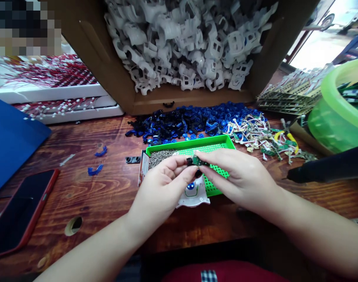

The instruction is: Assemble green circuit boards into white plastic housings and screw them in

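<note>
My left hand (164, 178) and my right hand (240, 172) meet over the front of a green perforated tray (230, 141). Between the fingertips of my right hand is a small green circuit board (197, 160). Against it, my left fingers pinch a small black plastic part (190, 161), mostly hidden by the fingers. Right below the hands lies a white plastic housing (193, 200) with a round blue button (190, 187) in it, partly covered by my left hand. Many small metal screws (163, 157) fill the tray's left end.
Behind the tray lies a heap of blue and black plastic parts (185, 121), beside wired circuit boards (249, 131). A cardboard box (155, 102) holds white housings. A dark pen-like tool (328, 166) juts in from the right, below a green tub (322, 121). A phone (17, 215) lies left.
</note>
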Tool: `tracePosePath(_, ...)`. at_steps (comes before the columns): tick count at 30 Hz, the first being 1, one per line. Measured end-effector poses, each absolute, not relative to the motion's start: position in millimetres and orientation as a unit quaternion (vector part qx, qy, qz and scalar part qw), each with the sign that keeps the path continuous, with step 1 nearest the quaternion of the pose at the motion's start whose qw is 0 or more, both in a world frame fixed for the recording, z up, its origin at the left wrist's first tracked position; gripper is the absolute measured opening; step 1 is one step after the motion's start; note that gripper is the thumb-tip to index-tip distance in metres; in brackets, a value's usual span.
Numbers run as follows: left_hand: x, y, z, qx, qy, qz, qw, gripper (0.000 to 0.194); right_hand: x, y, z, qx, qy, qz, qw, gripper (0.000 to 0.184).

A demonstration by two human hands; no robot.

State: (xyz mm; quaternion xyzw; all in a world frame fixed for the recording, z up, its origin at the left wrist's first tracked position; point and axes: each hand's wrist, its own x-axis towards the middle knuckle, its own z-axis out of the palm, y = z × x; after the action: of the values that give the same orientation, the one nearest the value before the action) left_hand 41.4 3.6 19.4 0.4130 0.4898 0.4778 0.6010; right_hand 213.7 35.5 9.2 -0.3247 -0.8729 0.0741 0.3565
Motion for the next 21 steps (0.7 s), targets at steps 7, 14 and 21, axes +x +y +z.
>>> tracePosePath(7, 37.7, 3.1, 17.5, 0.433, 0.506, 0.457, 0.590, 0.021, 215.3, 39.5, 6.8, -0.285, -0.896, 0.049, 0.338, 0.021)
tracePosePath(14, 36.9, 1.8, 17.0, 0.425, 0.523, 0.453, 0.584, 0.025, 213.1, 36.9, 5.2, -0.305, -0.884, 0.059, 0.350, 0.018)
tracePosePath(21, 39.3, 3.5, 16.5, 0.433, 0.531, 0.459, 0.566, 0.025, 211.0, 33.3, 6.7, -0.346, -0.871, 0.062, 0.343, 0.018)
